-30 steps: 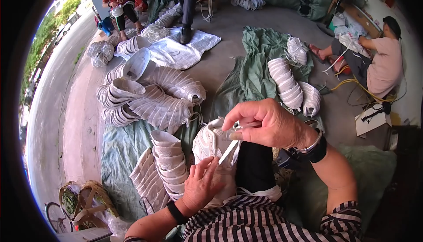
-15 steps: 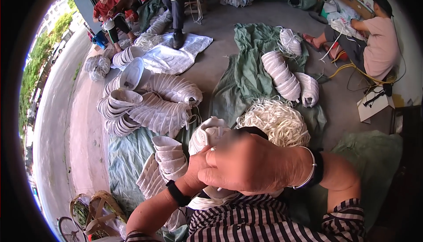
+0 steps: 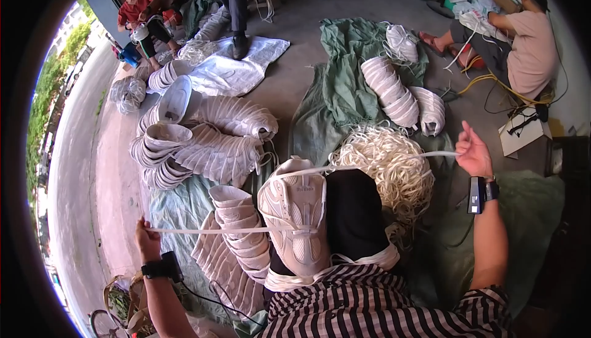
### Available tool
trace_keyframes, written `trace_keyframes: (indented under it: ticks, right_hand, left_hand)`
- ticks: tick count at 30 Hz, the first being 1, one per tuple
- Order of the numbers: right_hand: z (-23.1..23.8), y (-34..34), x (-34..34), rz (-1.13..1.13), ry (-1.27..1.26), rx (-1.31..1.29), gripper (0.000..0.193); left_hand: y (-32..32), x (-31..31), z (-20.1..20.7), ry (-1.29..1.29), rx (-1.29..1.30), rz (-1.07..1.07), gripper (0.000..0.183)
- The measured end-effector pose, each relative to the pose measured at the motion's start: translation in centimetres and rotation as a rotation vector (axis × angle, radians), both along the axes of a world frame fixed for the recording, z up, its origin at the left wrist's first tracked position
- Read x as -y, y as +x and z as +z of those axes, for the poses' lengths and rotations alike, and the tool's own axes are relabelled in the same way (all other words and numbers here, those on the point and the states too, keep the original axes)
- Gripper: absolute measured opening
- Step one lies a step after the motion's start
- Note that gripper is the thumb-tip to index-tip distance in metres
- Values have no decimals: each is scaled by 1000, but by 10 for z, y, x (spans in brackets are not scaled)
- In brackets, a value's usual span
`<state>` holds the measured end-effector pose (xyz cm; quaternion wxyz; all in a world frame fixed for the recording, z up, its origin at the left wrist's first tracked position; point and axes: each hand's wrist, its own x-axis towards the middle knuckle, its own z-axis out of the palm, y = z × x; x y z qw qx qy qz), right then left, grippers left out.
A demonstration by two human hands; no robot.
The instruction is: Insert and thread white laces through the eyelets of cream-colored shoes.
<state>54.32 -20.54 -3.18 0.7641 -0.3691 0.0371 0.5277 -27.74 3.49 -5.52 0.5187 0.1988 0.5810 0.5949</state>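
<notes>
A white and beige shoe upper (image 3: 305,239) rests on my left thigh, next to my black-covered knee (image 3: 355,215). A white shoelace (image 3: 209,231) is threaded in it, and its two ends run out to opposite sides. Far out on the left, my left hand (image 3: 146,241) is closed on one end, pulled straight. Out on the right, my right hand (image 3: 474,151) pinches the other end, which passes over the knee and a heap of laces. Both arms are spread wide. More white laces (image 3: 289,281) lie across my lap.
A heap of loose white laces (image 3: 394,165) lies ahead. Nested stacks of uppers (image 3: 218,150) stand at left, others (image 3: 389,92) further right, on green sheeting (image 3: 345,70). Two people (image 3: 144,15) (image 3: 237,5) sit at the far left, another (image 3: 523,42) at right.
My hands, close together over the shoe upper before, have swung apart to left and right. The lace is now stretched between them, and the upper is uncovered. The view has shifted slightly.
</notes>
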Motion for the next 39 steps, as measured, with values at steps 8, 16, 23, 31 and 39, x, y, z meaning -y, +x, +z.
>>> trace_keyframes:
  ticks: [8,16,23,31,39]
  right_hand:
    - [-63,221,232,-447,-657,630,29]
    - [-58,-63,-10,299,-534,874,26]
    - [17,-272,-53,921,-36,1111,6]
    - [-10,-286,-38,814,57,1764,10]
    - [-14,-296,-37,703,120,1995,7]
  left_hand:
    - [-188,34,-52,-128,-69,338,16]
    - [-10,5,-50,-134,-306,89,21]
    - [299,107,45,350,-728,-808,16]
    - [296,137,25,312,-829,-1205,12]
    - [294,135,24,421,-739,-1123,15]
